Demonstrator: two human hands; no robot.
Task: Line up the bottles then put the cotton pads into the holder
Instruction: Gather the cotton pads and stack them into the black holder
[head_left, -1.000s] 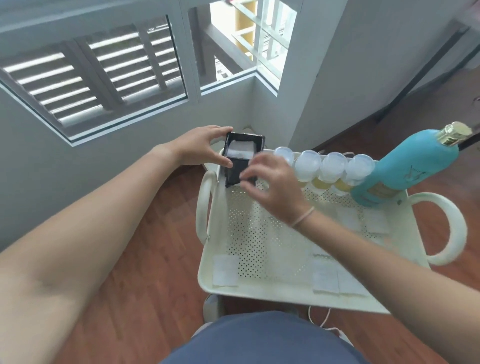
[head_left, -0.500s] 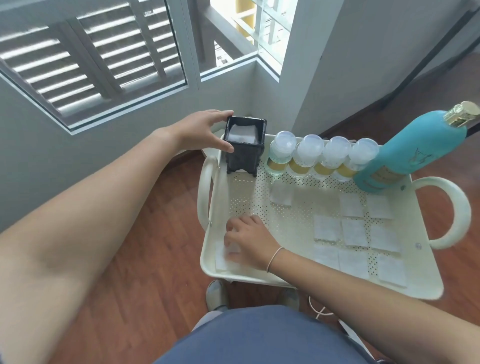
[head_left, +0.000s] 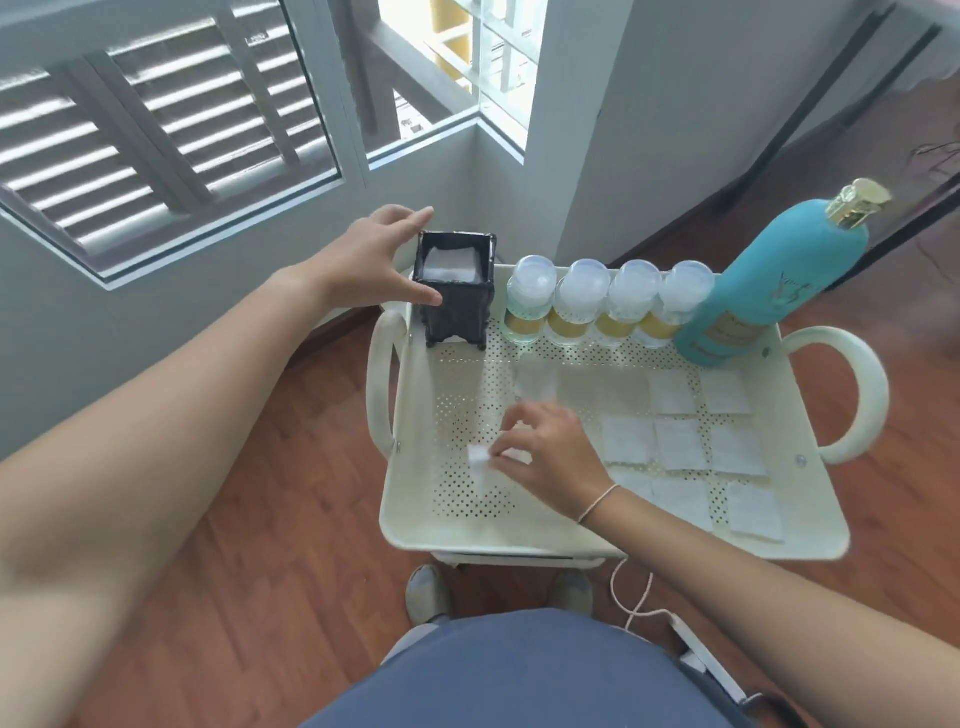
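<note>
Floor: reddish wood boards under a cream perforated tray (head_left: 457, 415).
Holder: black box (head_left: 456, 291) in the tray's far left corner, white pads inside.
Bottles: four small ones (head_left: 608, 304) in a row beside a tall teal bottle (head_left: 779, 291).
Left hand (head_left: 374, 260): spread open, thumb on the holder's front.
Right hand (head_left: 545, 452): fingertips pinching one cotton pad (head_left: 480, 457) above the tray.
Loose pads (head_left: 680, 441): flat at the right.

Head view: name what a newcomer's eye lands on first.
The tall teal bottle with a gold cap, at the tray's far right corner, ends a row of four small bottles. At far left, the left hand steadies a black holder; the right hand pinches a cotton pad.
</note>
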